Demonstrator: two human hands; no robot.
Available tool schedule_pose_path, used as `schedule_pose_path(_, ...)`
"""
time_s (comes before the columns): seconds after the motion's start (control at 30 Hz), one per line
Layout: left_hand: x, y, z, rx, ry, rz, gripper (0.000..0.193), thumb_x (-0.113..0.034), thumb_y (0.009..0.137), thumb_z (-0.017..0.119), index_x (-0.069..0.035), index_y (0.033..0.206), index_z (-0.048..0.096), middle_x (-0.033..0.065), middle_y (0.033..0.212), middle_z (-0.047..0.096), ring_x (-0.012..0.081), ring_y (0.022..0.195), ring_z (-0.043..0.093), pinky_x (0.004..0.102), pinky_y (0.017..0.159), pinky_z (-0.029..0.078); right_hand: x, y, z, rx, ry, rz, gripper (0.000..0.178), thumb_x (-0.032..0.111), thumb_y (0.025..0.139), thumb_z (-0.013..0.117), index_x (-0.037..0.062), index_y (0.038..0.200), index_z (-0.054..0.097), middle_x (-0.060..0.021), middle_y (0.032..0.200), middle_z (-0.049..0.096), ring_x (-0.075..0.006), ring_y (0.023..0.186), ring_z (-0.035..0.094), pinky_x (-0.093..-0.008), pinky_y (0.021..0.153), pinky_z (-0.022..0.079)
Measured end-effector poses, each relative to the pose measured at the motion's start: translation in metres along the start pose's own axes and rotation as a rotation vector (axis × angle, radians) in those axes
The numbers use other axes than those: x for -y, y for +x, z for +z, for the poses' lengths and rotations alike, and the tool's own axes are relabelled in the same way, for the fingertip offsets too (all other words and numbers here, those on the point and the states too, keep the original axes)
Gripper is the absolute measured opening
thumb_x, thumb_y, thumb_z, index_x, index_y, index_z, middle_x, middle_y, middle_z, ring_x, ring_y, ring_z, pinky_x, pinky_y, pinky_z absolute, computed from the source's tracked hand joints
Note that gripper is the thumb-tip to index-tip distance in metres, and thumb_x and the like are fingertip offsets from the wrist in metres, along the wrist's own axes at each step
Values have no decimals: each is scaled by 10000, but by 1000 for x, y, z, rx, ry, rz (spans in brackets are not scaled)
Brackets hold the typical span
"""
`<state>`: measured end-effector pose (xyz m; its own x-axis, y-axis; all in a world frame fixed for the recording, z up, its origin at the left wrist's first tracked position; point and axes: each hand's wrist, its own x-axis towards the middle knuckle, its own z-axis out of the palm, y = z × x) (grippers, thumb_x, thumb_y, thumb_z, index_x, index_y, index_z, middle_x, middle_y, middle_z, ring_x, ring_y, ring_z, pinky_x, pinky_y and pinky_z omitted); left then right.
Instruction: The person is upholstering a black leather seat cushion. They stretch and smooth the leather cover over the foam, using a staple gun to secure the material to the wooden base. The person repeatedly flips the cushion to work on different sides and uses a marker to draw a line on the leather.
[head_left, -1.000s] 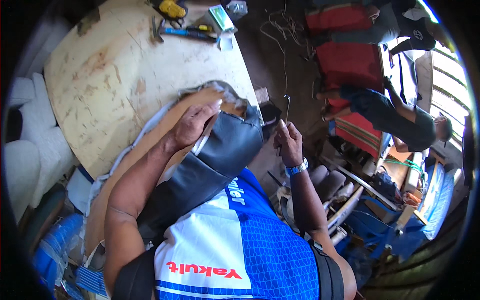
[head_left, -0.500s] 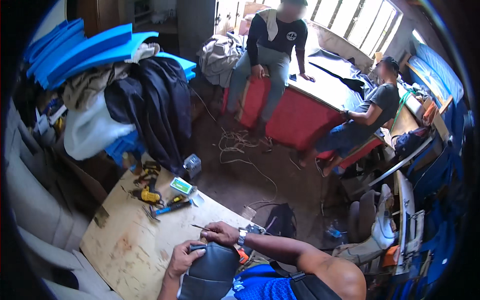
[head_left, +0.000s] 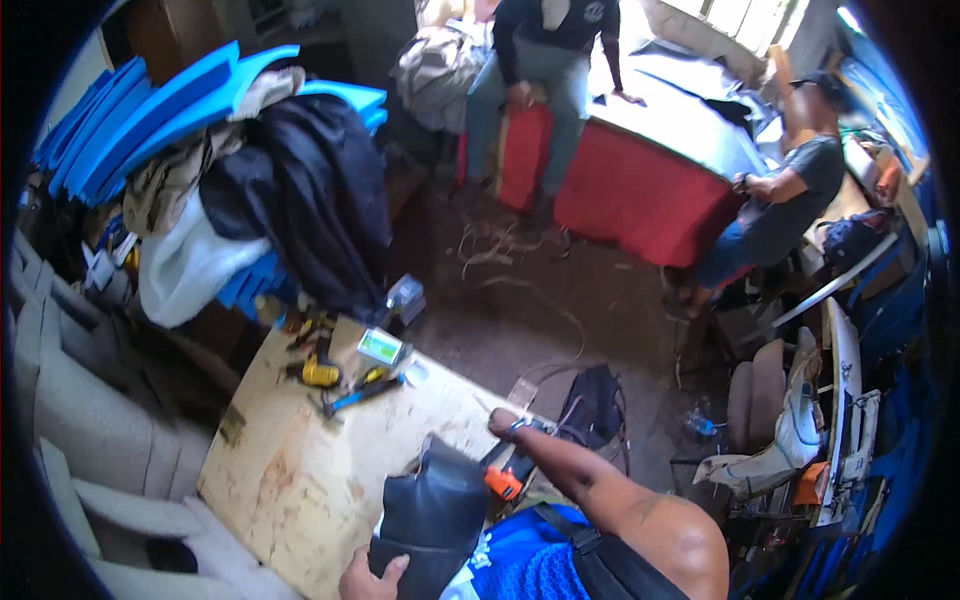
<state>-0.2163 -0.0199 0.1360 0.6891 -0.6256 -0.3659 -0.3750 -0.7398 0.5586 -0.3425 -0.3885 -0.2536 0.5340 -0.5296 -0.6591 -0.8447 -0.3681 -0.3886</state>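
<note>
A padded piece covered in black leather-like material [head_left: 430, 510] stands against my front at the near edge of the wooden table. My left hand [head_left: 372, 577] grips its lower left side, thumb over the cover; the other fingers are mostly hidden. Out past the piece, by the table's right edge, my right hand [head_left: 502, 422] is closed. A thin pointed tool [head_left: 482, 404] seems to stick out of it, blurred and small. An orange-and-black tool [head_left: 504, 483] lies just right of the padded piece, below my right forearm.
On the wooden table [head_left: 290, 460] lie a blue-handled hammer [head_left: 365, 392], a yellow drill [head_left: 318, 373] and a green-and-white box [head_left: 380, 345]. Blue foam sheets [head_left: 180, 120] and dark cloth are piled far left. Two people are by a red-sided bench [head_left: 640, 200]. A cord crosses the floor.
My right hand has moved away from the padded piece, rightward and up. My left hand has slid down to its lower left side. The person at right has shifted; my view has tilted down.
</note>
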Motion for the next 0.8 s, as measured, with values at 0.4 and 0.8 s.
schedule_pose_path(0.4, 20, -39, 50, -329, -38, -196, 440, -311, 956, 622, 1, 1265, 588, 228, 1197, 656, 414, 1119, 618, 467, 958, 477, 22, 27, 14, -5, -61, -266, 365, 219, 914, 515, 145, 1225, 690, -223, 1126, 696, -405, 1052, 661, -472, 947, 519)
schedule_pose_path(0.8, 35, -31, 54, -702, -565, 13, 761, -606, 1036, 265, 66, 1306, 500, 197, 1146, 645, 270, 1071, 626, 397, 984, 467, 234, -109, -146, 386, 612, -780, 608, 523, 1056, 398, 36, 1386, 548, -140, 1317, 635, -217, 1266, 554, -378, 1050, 428)
